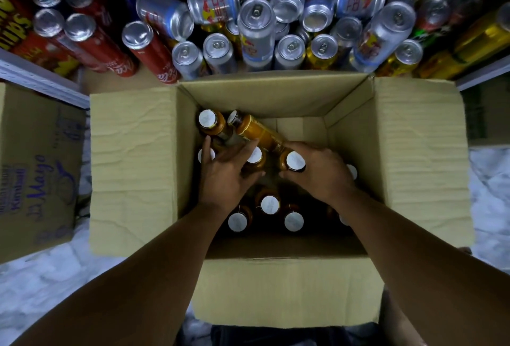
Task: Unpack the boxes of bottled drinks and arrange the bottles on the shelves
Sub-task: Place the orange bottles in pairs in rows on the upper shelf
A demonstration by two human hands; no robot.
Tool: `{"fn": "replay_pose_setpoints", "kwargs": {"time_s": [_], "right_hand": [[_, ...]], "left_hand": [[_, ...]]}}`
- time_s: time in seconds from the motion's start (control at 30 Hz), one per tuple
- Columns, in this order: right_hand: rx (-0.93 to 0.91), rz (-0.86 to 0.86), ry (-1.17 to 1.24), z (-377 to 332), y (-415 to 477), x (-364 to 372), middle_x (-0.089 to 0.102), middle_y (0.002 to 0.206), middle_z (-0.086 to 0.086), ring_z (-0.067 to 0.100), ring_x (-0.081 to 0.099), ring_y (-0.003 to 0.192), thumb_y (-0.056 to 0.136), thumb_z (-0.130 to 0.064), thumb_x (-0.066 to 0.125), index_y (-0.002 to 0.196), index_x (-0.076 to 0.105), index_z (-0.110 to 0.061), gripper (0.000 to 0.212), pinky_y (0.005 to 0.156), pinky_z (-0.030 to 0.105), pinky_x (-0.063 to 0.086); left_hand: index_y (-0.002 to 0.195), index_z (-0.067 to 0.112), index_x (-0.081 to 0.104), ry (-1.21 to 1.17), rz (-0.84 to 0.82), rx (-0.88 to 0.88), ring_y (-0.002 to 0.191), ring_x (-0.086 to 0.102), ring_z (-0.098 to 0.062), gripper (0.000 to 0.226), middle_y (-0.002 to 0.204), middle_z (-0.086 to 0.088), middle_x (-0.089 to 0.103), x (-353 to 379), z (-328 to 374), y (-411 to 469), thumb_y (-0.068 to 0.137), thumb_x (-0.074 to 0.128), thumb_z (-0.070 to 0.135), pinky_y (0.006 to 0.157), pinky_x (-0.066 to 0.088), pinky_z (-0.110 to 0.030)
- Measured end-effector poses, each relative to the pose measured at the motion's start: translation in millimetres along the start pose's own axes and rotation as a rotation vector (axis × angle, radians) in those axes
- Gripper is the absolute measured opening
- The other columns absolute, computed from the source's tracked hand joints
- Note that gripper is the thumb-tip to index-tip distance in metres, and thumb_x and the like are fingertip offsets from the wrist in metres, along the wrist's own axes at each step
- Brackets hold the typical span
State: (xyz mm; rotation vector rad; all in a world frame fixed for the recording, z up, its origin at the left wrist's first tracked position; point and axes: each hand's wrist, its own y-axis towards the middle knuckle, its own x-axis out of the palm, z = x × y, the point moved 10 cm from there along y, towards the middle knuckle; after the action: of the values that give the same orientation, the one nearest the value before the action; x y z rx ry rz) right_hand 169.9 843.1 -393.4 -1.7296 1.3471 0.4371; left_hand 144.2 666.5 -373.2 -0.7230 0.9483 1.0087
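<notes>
An open cardboard box (276,97) holds several small brown bottles with white caps, most of them upright. One gold-labelled bottle (259,131) lies tilted across the others at the back. My left hand (223,171) is down in the box with thumb and fingers closed around the neck of an upright bottle (254,155). My right hand (323,171) grips another upright bottle (295,161) just below its cap. More caps (270,204) show between my forearms. Other bottles are hidden under my hands.
Beyond the box, a low shelf (41,77) is crowded with cans: red cola cans (154,50) on the left, silver-blue energy cans (256,31) piled in the middle, gold cans (483,39) on the right. A printed carton (36,169) stands at left. The floor is pale marble.
</notes>
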Motion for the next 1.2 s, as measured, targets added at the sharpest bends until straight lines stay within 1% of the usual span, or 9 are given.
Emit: {"fn": "replay_pose_setpoints", "kwargs": {"time_s": [0.13,0.27,0.43,0.57,0.7,0.8,0.9,1.03,1.2], "right_hand": [[0.067,0.035,0.034,6.6,2.0,-6.1,0.071,0.114,0.0,0.026,0.065,0.106,0.087,-0.044,0.076,0.133,0.056,-0.03,0.052,0.082,0.032,0.05],[0.146,0.129,0.104,14.2,2.9,-11.4,0.07,0.117,0.003,0.031,0.063,0.109,0.085,-0.043,0.079,0.137,0.047,-0.031,0.062,0.086,0.04,0.054],[0.138,0.274,0.267,13.7,-13.6,-27.7,0.069,0.104,-0.005,0.022,0.067,0.096,0.079,-0.033,0.083,0.12,0.045,-0.034,0.056,0.077,0.042,0.06],[0.117,0.422,0.399,2.0,-36.4,-58.5,0.065,0.095,-0.017,0.005,0.065,0.088,0.074,-0.02,0.085,0.114,0.051,-0.027,0.053,0.076,0.026,0.056],[0.068,0.568,0.513,-25.4,-61.6,-108.9,0.063,0.099,-0.024,-0.009,0.061,0.091,0.075,-0.015,0.084,0.117,0.054,-0.026,0.053,0.075,0.006,0.045],[-0.009,0.636,0.565,-61.4,-78.0,-159.6,0.064,0.103,-0.025,-0.013,0.061,0.094,0.08,-0.012,0.084,0.122,0.055,-0.031,0.054,0.08,0.002,0.041],[-0.085,0.624,0.542,-104.0,-89.2,-211.0,0.068,0.114,-0.014,-0.009,0.063,0.102,0.085,-0.021,0.082,0.127,0.049,-0.049,0.061,0.084,0.004,0.043],[-0.137,0.591,0.538,-160.6,-112.8,-278.2,0.066,0.122,-0.015,-0.002,0.063,0.111,0.086,-0.036,0.079,0.139,0.054,-0.034,0.058,0.091,0.011,0.047],[-0.179,0.564,0.546,-236.7,-162.3,-361.9,0.065,0.116,-0.026,-0.003,0.063,0.109,0.083,-0.059,0.074,0.139,0.05,-0.037,0.065,0.094,0.024,0.053]], "left_hand": [[0.137,0.023,0.061,-0.011,0.013,-0.046,0.118,0.067,-0.022,0.055,0.12,-0.002,0.074,0.1,-3.6,4.6,0.086,0.079,0.036,0.126,0.009,-0.05],[0.139,0.023,0.055,-0.045,0.017,-0.099,0.113,0.068,-0.023,0.057,0.109,-0.001,0.076,-4.2,-5.9,4.3,0.089,0.077,0.038,0.127,0.002,-0.04],[0.131,0.013,0.06,-0.231,0.016,-0.228,0.125,0.054,-0.035,0.053,0.12,-0.008,0.071,-25.5,1.4,1.2,0.085,0.082,0.029,0.122,0.028,-0.054],[0.13,0.03,0.055,-0.402,0.062,-0.269,0.118,0.061,-0.02,0.057,0.126,0.003,0.065,-48.9,-0.5,-2.8,0.08,0.08,0.036,0.099,0.053,-0.049],[0.136,0.03,0.059,-0.505,0.18,-0.256,0.114,0.064,-0.007,0.062,0.125,0.007,0.069,-101.5,18.4,-2.4,0.079,0.082,0.028,0.097,0.051,-0.022],[0.136,0.027,0.061,-0.637,0.264,-0.205,0.117,0.064,-0.008,0.062,0.124,0.005,0.068,-156.1,44.3,1.7,0.077,0.081,0.02,0.101,0.051,-0.025],[0.136,0.034,0.058,-0.704,0.319,-0.12,0.121,0.062,-0.013,0.062,0.126,0.006,0.064,-217.8,75.4,8.7,0.076,0.073,0.03,0.1,0.053,-0.034],[0.137,0.034,0.057,-0.66,0.379,-0.053,0.111,0.057,0.004,0.064,0.116,0.013,0.058,-312.0,119.5,13.2,0.074,0.069,0.027,0.089,0.044,-0.008],[0.142,0.042,0.053,-0.778,0.346,-0.118,0.111,0.065,-0.013,0.074,0.117,0.02,0.063,-419.9,158.0,9.9,0.077,0.077,0.017,0.095,0.055,-0.029]]}}
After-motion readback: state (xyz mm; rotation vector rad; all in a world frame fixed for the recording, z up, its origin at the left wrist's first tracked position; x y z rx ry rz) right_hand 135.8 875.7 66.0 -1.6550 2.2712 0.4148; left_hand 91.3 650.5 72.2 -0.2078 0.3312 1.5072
